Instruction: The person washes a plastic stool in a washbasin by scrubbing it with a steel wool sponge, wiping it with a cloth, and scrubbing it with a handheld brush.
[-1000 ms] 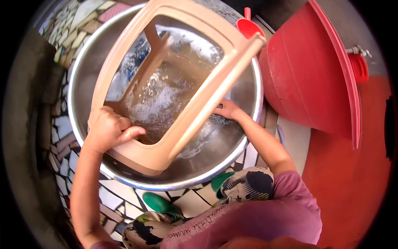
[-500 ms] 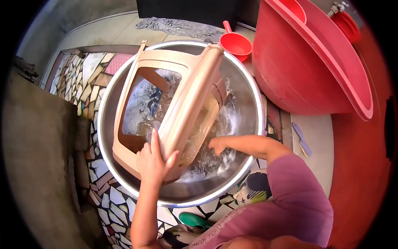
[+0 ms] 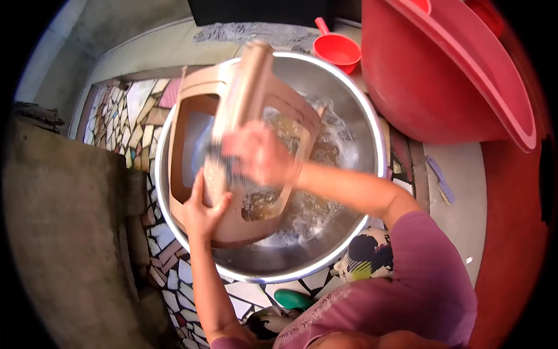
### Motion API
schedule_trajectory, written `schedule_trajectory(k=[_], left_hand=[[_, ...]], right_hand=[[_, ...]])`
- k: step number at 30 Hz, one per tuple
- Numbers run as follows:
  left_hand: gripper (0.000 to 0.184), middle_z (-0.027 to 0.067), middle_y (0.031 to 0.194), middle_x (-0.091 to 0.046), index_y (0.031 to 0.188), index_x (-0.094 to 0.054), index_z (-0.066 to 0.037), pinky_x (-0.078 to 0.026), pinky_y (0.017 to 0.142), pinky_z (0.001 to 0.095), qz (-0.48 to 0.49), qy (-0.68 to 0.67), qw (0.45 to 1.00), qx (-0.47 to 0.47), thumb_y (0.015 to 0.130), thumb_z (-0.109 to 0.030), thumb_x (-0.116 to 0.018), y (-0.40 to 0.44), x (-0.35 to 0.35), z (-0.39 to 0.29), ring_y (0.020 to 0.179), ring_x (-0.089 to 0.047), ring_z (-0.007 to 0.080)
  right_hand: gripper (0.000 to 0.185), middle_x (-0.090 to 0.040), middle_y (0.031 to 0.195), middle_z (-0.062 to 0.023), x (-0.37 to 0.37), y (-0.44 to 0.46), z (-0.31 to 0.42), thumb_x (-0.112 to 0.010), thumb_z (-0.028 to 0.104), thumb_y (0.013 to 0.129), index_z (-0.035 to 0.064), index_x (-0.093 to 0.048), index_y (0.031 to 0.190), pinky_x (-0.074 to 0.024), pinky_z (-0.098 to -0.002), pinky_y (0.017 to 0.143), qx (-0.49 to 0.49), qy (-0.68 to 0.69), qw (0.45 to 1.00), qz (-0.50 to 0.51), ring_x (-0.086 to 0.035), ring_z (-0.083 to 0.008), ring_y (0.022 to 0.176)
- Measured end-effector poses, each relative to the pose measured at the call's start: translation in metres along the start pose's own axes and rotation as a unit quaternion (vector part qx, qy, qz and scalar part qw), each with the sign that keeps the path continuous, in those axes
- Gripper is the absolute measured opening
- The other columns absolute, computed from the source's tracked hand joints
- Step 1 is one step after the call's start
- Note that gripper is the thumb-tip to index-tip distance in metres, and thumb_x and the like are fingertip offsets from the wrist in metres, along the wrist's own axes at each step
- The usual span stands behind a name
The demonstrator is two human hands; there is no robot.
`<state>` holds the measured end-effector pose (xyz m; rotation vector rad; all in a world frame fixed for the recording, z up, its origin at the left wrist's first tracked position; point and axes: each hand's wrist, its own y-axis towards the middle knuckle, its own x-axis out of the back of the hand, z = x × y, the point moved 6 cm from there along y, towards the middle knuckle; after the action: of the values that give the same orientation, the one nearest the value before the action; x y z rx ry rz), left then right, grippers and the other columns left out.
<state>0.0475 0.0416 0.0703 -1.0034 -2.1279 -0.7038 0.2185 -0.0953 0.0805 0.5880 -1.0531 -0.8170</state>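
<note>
A beige plastic frame (image 3: 250, 93) with large cut-out openings stands tilted in a wide metal basin (image 3: 378, 134) of soapy water (image 3: 314, 215). My left hand (image 3: 203, 209) grips the lower end of its thick middle bar, thumb and forefinger spread along the sides. Over that same bar is my right hand (image 3: 261, 154), smeared by motion. Its fingers are closed on what looks like a dark-bristled scrub brush (image 3: 218, 154), pressed to the plastic; the blur hides its exact shape.
Behind the basin lies a red dipper (image 3: 337, 49), with a grey wet cloth (image 3: 250, 34) beside it. A large red tub (image 3: 430, 81) leans at the right. On the floor at right is a lilac brush (image 3: 440, 179). A concrete wall (image 3: 64, 232) borders the left.
My right hand has come up out of the water and across onto the frame's bar, with a dark item in it. The frame has turned and tipped slightly; my left hand stays on it.
</note>
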Motion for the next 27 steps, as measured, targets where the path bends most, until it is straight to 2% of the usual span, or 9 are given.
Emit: schedule_trajectory(k=[4,6,8,11,14,19,22,24,27], left_hand=[[0.079,0.0167,0.125,-0.064,0.142,-0.047,-0.002,-0.046,0.097,0.0334,0.028,-0.046,0.994,0.100,0.077,-0.035,-0.079,0.006,0.019,0.007,0.110,-0.062,0.0220],[0.084,0.0203,0.110,-0.070,0.142,-0.049,-0.011,-0.052,0.089,0.0368,0.001,-0.034,0.995,0.098,0.071,-0.042,-0.080,0.011,0.025,0.025,0.100,-0.069,0.0285],[0.082,0.0187,0.118,-0.068,0.143,-0.047,-0.007,-0.050,0.092,0.0351,-0.022,-0.062,0.996,0.065,0.075,-0.041,-0.078,0.011,0.027,0.039,0.107,-0.066,0.0257],[0.080,0.0211,0.122,-0.065,0.144,-0.045,-0.004,-0.047,0.096,0.0334,-0.027,-0.097,0.992,0.073,0.078,-0.038,-0.076,0.013,0.033,0.030,0.113,-0.063,0.0230],[0.076,0.0200,0.125,-0.063,0.145,-0.044,-0.003,-0.045,0.099,0.0326,-0.030,-0.156,0.978,0.132,0.082,-0.034,-0.073,0.001,0.029,0.032,0.113,-0.060,0.0219],[0.045,0.0148,0.131,-0.062,0.141,-0.049,-0.004,-0.042,0.101,0.0306,-0.070,-0.154,0.981,0.090,0.101,-0.024,-0.050,-0.004,0.035,0.041,0.119,-0.057,0.0184],[0.044,0.0203,0.125,-0.064,0.140,-0.051,-0.007,-0.044,0.099,0.0319,-0.102,-0.126,0.983,0.081,0.103,-0.030,-0.046,-0.006,0.036,0.046,0.119,-0.060,0.0226],[0.044,0.0214,0.122,-0.065,0.139,-0.051,-0.007,-0.045,0.097,0.0329,-0.095,-0.138,0.980,0.110,0.103,-0.032,-0.045,-0.019,0.028,0.042,0.116,-0.062,0.0254],[0.043,0.0242,0.109,-0.068,0.135,-0.055,-0.006,-0.050,0.088,0.0367,-0.098,-0.066,0.980,0.158,0.103,-0.034,-0.044,-0.025,0.030,0.031,0.104,-0.067,0.0346]], right_hand=[[0.029,-0.063,0.114,-0.0091,0.010,0.052,-0.085,-0.066,0.030,0.087,0.0091,-0.066,0.107,-0.0413,-0.0435,0.092,-0.112,-0.050,0.981,-0.147,-0.055,-0.0266,0.102],[0.036,-0.059,0.120,-0.0117,-0.029,0.042,-0.025,-0.070,0.035,0.084,0.0083,-0.066,0.109,-0.0407,-0.0462,0.097,-0.031,0.055,0.998,0.011,-0.052,-0.0293,0.113],[0.037,-0.056,0.125,-0.0106,-0.050,0.011,0.041,-0.070,0.036,0.085,0.0097,-0.066,0.109,-0.0400,-0.0449,0.101,0.016,0.110,0.994,0.009,-0.050,-0.0299,0.116],[0.035,-0.055,0.124,-0.0106,-0.054,0.059,0.028,-0.072,0.035,0.083,0.0112,-0.067,0.108,-0.0413,-0.0469,0.101,0.034,0.035,0.999,-0.015,-0.049,-0.0330,0.118],[0.030,-0.055,0.113,-0.0120,-0.048,0.123,-0.058,-0.069,0.028,0.082,0.0061,-0.067,0.103,-0.0468,-0.0445,0.090,-0.127,0.018,0.986,-0.106,-0.049,-0.0316,0.105],[0.028,-0.051,0.117,-0.0081,-0.061,0.053,0.064,-0.069,0.030,0.083,0.0093,-0.067,0.102,-0.0444,-0.0468,0.101,0.020,0.092,0.995,0.035,-0.048,-0.0276,0.111],[0.031,-0.053,0.113,-0.0102,-0.072,0.080,0.048,-0.070,0.034,0.077,0.0092,-0.068,0.097,-0.0495,-0.0426,0.093,0.036,0.044,0.997,0.046,-0.054,-0.0305,0.107],[0.033,-0.056,0.108,-0.0119,-0.078,0.132,-0.008,-0.067,0.036,0.073,0.0083,-0.069,0.090,-0.0519,-0.0419,0.084,-0.106,0.020,0.993,0.048,-0.056,-0.0304,0.101],[0.031,-0.061,0.098,-0.0137,-0.072,0.159,-0.001,-0.061,0.036,0.073,0.0067,-0.069,0.081,-0.0518,-0.0449,0.076,-0.008,-0.125,0.991,0.053,-0.056,-0.0296,0.095]])
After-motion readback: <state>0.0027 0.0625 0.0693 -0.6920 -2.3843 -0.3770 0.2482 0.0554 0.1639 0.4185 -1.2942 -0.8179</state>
